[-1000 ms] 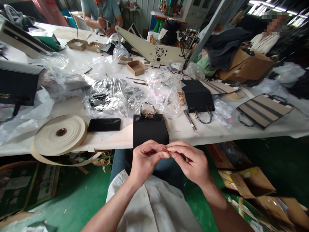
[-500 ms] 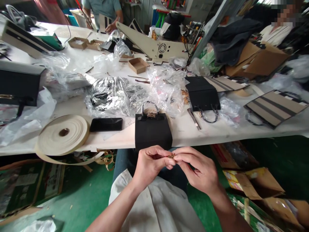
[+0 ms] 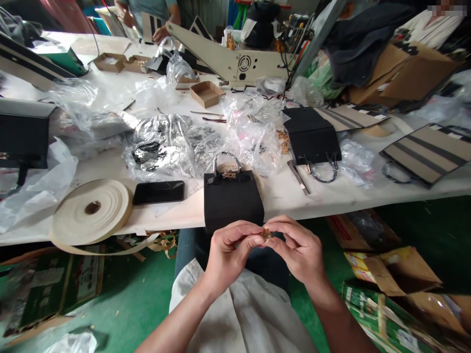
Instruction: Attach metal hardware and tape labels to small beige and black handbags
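Observation:
Between the fingertips of both hands is a small gold-coloured metal fitting (image 3: 267, 234), too small to make out in detail. My left hand (image 3: 233, 252) pinches it from the left, thumb below. My right hand (image 3: 297, 247) grips it from the right with thumb and fingers. Just beyond them, a black handbag (image 3: 233, 198) lies at the table's front edge, its wrapped handle pointing away from me and a gold clasp near the handle. Part of the bag's front edge is covered by my fingers.
On the white table (image 3: 172, 215) lie a tape roll (image 3: 110, 211), a phone (image 3: 159, 192), plastic bags (image 3: 162, 142), a metal strip (image 3: 299, 177) and another black handbag (image 3: 312, 135). A cream machine (image 3: 239, 63) stands behind. Across the table, a person's hand (image 3: 160, 34) holds a striped panel.
My fingers have shifted slightly around the fitting, so more of its gold surface shows. The camera view has moved a little. The handbag stays in place.

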### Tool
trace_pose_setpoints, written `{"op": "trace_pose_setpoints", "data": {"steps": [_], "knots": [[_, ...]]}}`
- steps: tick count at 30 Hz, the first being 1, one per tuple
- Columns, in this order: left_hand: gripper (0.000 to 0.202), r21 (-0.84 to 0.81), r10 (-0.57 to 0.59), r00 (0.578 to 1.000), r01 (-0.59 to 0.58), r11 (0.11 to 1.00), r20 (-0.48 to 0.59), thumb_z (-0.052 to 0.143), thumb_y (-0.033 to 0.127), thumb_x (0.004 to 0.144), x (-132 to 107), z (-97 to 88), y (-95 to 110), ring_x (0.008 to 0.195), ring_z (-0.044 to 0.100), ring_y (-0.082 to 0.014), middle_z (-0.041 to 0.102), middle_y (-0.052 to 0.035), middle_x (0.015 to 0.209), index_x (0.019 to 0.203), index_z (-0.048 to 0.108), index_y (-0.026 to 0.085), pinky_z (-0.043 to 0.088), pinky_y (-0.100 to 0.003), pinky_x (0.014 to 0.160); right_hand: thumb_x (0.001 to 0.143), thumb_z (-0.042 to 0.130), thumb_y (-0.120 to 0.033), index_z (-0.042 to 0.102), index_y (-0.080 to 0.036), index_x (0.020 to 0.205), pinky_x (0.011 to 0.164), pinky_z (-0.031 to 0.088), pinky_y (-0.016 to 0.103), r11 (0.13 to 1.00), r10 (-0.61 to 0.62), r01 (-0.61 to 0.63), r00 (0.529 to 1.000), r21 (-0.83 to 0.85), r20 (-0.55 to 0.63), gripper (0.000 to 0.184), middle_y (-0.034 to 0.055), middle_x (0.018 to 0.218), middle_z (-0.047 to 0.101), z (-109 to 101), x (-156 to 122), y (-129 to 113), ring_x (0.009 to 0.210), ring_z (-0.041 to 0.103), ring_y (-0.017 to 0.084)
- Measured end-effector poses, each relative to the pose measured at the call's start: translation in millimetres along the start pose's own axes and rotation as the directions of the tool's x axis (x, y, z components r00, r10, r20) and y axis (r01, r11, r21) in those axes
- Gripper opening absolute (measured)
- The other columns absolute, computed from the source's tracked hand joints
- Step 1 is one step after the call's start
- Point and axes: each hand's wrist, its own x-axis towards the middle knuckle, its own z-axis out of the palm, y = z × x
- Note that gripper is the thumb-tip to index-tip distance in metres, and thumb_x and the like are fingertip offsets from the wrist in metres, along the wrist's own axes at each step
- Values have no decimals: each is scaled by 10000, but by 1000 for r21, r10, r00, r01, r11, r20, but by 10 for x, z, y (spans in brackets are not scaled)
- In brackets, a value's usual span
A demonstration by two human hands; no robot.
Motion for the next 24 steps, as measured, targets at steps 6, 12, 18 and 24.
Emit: {"op": "trace_pose_setpoints", "data": {"steps": [6, 12, 18, 24], "knots": [[78, 121, 100, 995, -101, 987, 18, 812, 202, 1055, 52, -5, 5, 890, 785, -196, 845, -79, 987, 1052, 888, 219, 636, -292, 815, 994, 873, -243, 853, -288, 1137, 783, 686, 333, 998, 11, -10, 1000, 60, -16, 151, 78, 1099, 807, 34, 47, 57, 962, 792, 238], [74, 142, 126, 992, -121, 982, -25, 827, 262, 1053, 52, 9, -43, 852, 791, -204, 848, -85, 969, 1042, 884, 216, 644, -306, 775, 1001, 836, -164, 853, -282, 1158, 754, 675, 302, 988, -45, 49, 998, 144, -32, 197, 71, 1118, 808, 116, 87, 19, 964, 792, 216], [177, 230, 69, 997, -61, 971, -30, 825, 390, 1055, 47, -101, -112, 924, 801, -246, 851, -109, 1040, 1055, 864, 217, 653, -360, 857, 1028, 830, -237, 827, -268, 1113, 849, 688, 325, 973, 28, -36, 999, 228, 36, 90, 60, 1134, 792, 119, 195, 91, 1001, 801, 219], [550, 700, 172, 971, -8, 714, -164, 822, 369, 1026, 606, -649, -178, 1475, 618, -385, 668, -165, 1573, 1547, 672, 279, 471, -559, 1274, 1143, 651, -308, 718, -244, 1261, 983, 655, 402, 971, -27, 50, 995, -234, 101, 150, 117, 1332, 794, 202, 799, 214, 1095, 783, 259]]}}
